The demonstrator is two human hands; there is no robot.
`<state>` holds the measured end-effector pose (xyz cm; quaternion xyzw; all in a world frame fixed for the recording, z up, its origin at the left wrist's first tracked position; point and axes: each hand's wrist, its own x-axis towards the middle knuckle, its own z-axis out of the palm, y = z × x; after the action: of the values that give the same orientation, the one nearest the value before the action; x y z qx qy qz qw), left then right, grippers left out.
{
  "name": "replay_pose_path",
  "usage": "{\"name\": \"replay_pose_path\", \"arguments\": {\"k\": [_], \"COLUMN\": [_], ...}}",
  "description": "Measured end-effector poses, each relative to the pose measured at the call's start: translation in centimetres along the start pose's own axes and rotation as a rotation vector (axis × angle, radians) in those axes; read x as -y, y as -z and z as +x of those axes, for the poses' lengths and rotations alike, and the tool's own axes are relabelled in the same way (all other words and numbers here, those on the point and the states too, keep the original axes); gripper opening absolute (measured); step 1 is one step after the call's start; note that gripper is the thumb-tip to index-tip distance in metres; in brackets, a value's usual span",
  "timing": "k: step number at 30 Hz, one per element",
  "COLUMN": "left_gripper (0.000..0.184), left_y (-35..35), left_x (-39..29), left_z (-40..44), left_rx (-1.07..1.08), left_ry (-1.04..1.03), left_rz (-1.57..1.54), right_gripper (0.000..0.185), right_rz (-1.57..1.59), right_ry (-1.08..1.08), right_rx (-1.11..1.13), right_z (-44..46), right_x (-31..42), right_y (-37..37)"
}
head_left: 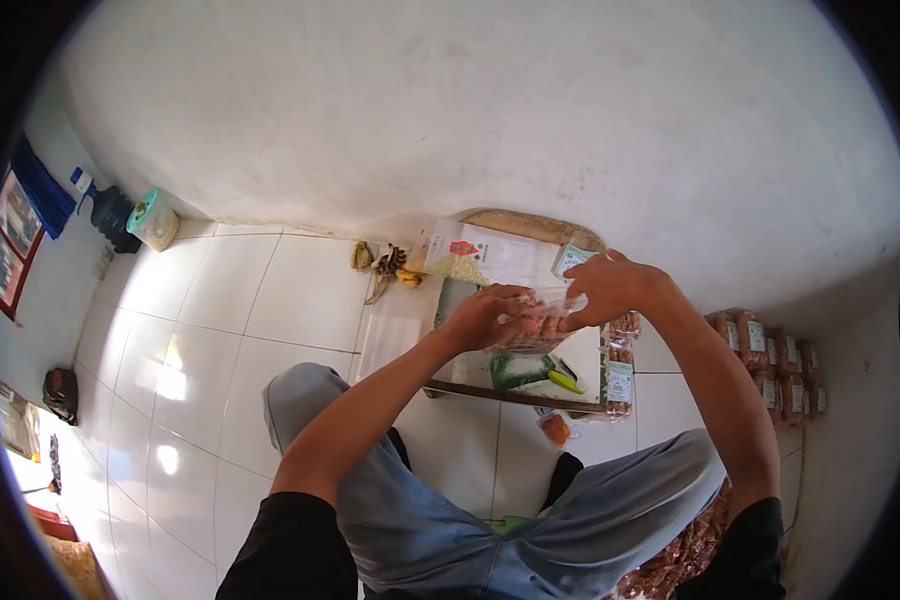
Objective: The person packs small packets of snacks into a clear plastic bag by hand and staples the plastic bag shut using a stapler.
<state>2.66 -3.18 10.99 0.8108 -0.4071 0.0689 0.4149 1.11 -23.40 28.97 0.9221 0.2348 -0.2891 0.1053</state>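
Over a low table (470, 392), my left hand (492, 316) is closed around one side of a clear plastic bag (542, 330) with reddish-brown contents. The fingers of my right hand (610, 288) pinch the bag's edge near its right end. Beneath the bag, a dark green and white packet (515, 372) lies on the table beside a bright green-handled tool (567, 382), whose kind I cannot make out. Printed labels (574, 258) sit close behind my right hand. Filled, labelled bags (620, 383) line the table's right edge.
More filled bags (753, 337) are stacked by the right wall. Bananas (407, 277) lie on the tiles left of the table. A lidded tub (154, 222) and a water jug (115, 218) stand in the far left corner. Beside my leg is a large reddish-brown pile (675, 550).
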Motion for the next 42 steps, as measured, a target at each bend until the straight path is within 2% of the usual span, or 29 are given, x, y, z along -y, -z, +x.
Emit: {"name": "replay_pose_path", "arguments": {"k": [4, 6, 10, 12, 16, 18, 22, 25, 27, 28, 30, 33, 34, 36, 37, 39, 40, 42], "left_gripper": [0.026, 0.027, 0.027, 0.027, 0.027, 0.027, 0.026, 0.024, 0.024, 0.024, 0.024, 0.025, 0.025, 0.026, 0.027, 0.027, 0.028, 0.03], "left_y": [-0.3, 0.0, 0.7, 0.6, 0.9, 0.9, 0.7, 0.0, 0.0, 0.0, 0.0, 0.0, 0.1, 0.0, 0.0, 0.0, 0.0, 0.1], "left_x": [0.2, 0.0, -1.0, -0.2, -0.4, -0.6, -0.7, -0.2, -0.1, 0.0, -0.1, 0.1, 0.2, 0.3, 0.2, 0.1, 0.1, 0.2], "left_z": [0.2, 0.3, 0.4, 0.1, -0.1, 0.0, 0.3, 0.2, 0.2, 0.1, 0.0, 0.3, 0.2, 0.2, 0.2, 0.2, 0.2, 0.2], "left_rx": [-0.026, 0.025, 0.091, 0.061, 0.085, 0.088, 0.107, 0.065, 0.068, 0.071, 0.076, 0.094, 0.104, 0.107, 0.111, 0.107, 0.1, 0.11], "left_ry": [-0.06, -0.015, 0.068, 0.053, 0.062, 0.064, 0.056, 0.05, 0.07, 0.091, 0.106, 0.117, 0.117, 0.133, 0.146, 0.143, 0.139, 0.149], "left_rz": [-0.048, -0.055, -0.045, -0.035, -0.031, -0.046, -0.044, -0.089, -0.112, -0.136, -0.147, -0.174, -0.193, -0.165, -0.138, -0.148, -0.161, -0.243], "right_gripper": [0.07, 0.054, 0.055, 0.055, 0.059, 0.063, 0.065, 0.056, 0.038, 0.038, 0.023, 0.014, 0.014, 0.027, 0.027, 0.037, 0.037, 0.037], "right_rz": [-0.037, -0.257, -0.283, -0.11, 0.018, -0.058, -0.061, -0.2, -0.031, -0.033, 0.113, 0.267, 0.267, 0.352, 0.353, 0.51, 0.512, 0.746], "right_ry": [-0.042, -0.117, -0.185, -0.113, -0.084, -0.177, -0.211, -0.2, -0.106, -0.106, -0.05, -0.003, -0.001, -0.112, -0.112, -0.063, -0.064, -0.076], "right_rx": [0.02, 0.09, 0.231, 0.361, 0.334, 0.289, 0.254, 0.231, 0.087, 0.087, -0.175, -0.299, -0.301, -0.467, -0.468, -0.654, -0.656, -0.52], "right_z": [1.7, 3.9, 5.0, 4.9, 6.3, 5.4, 4.4, 2.3, 1.0, 1.0, 1.1, 0.4, 0.1, -0.6, -0.9, -1.4, -1.4, -1.0], "right_x": [2.3, 2.7, 3.3, 3.1, 0.9, 0.9, 1.5, 2.0, 1.4, 0.8, -0.6, -1.7, -1.6, -1.2, -1.1, -0.9, -1.0, -1.2], "right_y": [0.8, 0.0, 0.5, 1.2, -0.8, -1.0, -0.5, 1.1, 1.7, 1.2, -0.2, -1.3, -1.6, -2.3, -2.8, -3.8, -4.0, -4.5]}}
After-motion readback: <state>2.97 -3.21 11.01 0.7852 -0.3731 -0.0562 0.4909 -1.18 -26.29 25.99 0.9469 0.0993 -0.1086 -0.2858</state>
